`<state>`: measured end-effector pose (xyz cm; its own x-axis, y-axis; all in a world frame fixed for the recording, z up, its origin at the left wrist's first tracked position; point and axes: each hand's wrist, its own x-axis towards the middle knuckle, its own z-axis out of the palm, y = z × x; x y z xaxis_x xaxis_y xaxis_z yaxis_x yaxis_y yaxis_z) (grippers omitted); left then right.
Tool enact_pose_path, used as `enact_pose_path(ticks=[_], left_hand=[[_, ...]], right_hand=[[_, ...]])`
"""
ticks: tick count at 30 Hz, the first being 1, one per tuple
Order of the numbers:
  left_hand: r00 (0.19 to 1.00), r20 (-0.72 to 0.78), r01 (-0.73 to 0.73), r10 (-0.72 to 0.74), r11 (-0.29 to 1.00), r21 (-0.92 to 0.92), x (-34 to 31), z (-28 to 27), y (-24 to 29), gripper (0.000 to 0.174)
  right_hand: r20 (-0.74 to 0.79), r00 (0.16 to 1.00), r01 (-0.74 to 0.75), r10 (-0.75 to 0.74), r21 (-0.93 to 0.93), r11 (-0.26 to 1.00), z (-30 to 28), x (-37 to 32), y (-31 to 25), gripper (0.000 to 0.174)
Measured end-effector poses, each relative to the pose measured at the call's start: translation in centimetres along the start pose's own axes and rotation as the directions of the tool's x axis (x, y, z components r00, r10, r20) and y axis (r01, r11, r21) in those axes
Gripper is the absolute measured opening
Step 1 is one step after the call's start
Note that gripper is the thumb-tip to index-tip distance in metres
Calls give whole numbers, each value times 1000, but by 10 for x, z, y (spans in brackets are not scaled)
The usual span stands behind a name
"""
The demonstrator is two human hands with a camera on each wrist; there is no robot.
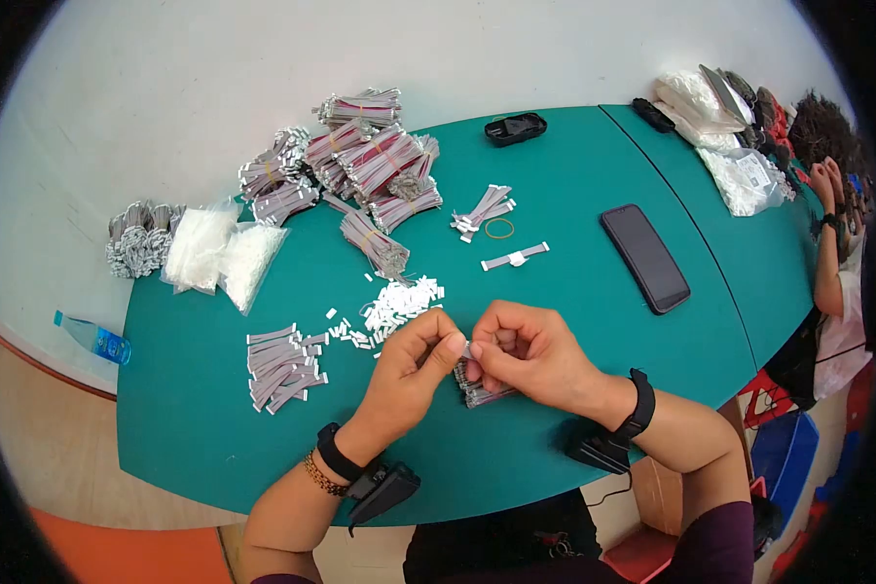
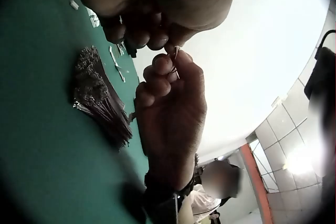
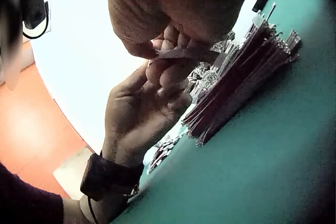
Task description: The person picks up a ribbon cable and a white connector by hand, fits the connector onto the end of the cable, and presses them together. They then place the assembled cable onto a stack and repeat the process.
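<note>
In the head view my left hand [image 1: 407, 368] and right hand [image 1: 535, 355] meet at their fingertips over the table. Between them is a short grey ribbon cable [image 3: 181, 54], seen running across the right hand's fingers in the right wrist view. My right thumb and forefinger pinch this cable. The left thumb and forefinger pinch its end, where the fingertips mostly hide it. Below the right hand lies a bundle of ribbon cables [image 3: 236, 82]. Just beyond the left hand sits a pile of small white plastic pieces [image 1: 399, 304].
Loose ribbon cables [image 1: 287, 365] lie at left, and bundled cables [image 1: 380, 161] are stacked at the back. Bags of white pieces [image 1: 200, 248], a phone [image 1: 645, 258], a rubber band [image 1: 499, 228] and a black case [image 1: 516, 128] are around. Another person's arm [image 1: 827, 253] shows at right.
</note>
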<state>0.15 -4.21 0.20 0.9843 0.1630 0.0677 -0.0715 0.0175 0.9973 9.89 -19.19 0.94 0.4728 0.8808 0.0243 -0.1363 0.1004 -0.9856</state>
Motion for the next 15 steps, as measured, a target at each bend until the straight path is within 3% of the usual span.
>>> enact_pose_path(ticks=[3,6,15], left_hand=[[1000,9,13,-13,999,-46,0,0,0,22],[1000,-1,9,-9,998,-65,0,1,0,21],[999,21,-31,29,998,63,0,-1,8,20]], right_hand=[[-1,999,52,-52,-30,998,0,0,3,8],[-1,1000,-13,13,32,999,1,0,-6,8],[2,995,-95,95,49,994,-3,1,-6,8]])
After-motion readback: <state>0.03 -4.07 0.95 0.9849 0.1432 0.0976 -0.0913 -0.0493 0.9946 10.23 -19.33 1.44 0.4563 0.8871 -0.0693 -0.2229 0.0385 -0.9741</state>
